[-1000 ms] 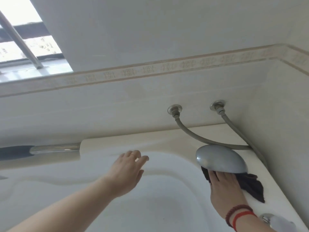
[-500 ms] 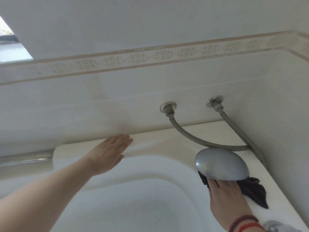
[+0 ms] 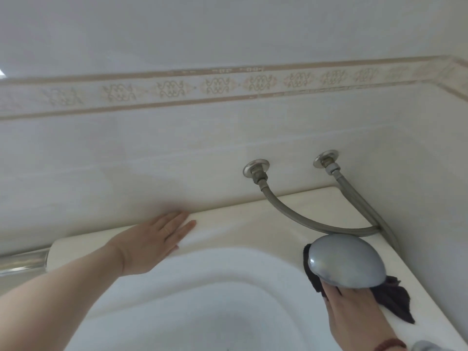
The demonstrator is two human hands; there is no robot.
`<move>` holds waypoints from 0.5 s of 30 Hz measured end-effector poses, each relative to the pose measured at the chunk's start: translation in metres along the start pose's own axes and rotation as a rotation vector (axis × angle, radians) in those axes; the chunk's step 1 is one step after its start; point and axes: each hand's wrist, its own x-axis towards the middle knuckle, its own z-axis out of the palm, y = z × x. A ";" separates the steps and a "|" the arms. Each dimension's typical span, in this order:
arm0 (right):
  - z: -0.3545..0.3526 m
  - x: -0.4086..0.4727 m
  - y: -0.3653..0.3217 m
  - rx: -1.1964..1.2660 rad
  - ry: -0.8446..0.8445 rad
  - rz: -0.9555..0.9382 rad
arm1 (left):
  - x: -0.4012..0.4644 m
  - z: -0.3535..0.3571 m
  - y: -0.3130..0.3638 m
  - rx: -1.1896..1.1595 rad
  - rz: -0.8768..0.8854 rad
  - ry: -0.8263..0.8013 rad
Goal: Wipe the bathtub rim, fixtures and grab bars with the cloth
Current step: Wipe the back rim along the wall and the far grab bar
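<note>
Head view: the left hand [image 3: 154, 241] is laid flat, fingers straight, on the bathtub rim [image 3: 240, 224] against the tiled wall, apparently as a brace while leaning over the tub. The right hand [image 3: 354, 315] presses the dark cloth [image 3: 395, 300] onto the rim under the grey shower head [image 3: 347, 262], its fingertips hidden beneath the head, so the grasp cannot be judged. Two braided hoses [image 3: 304, 219] run from the wall fittings to the corner. No brand, label or writing is legible; the wall border carries ornament only.

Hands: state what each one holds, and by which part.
Left hand holds nothing, flat on the bathtub rim. Right hand presses the dark cloth under the silver fixture; grip hidden.
</note>
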 end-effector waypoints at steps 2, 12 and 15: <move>0.001 0.000 0.000 -0.004 -0.028 -0.001 | 0.000 -0.001 -0.002 -0.015 0.022 -0.019; -0.014 0.003 -0.003 -0.029 -0.102 0.006 | 0.001 -0.016 0.007 0.037 0.100 -0.404; -0.014 0.002 -0.002 -0.048 -0.133 0.010 | 0.000 -0.021 0.007 0.027 0.058 -0.448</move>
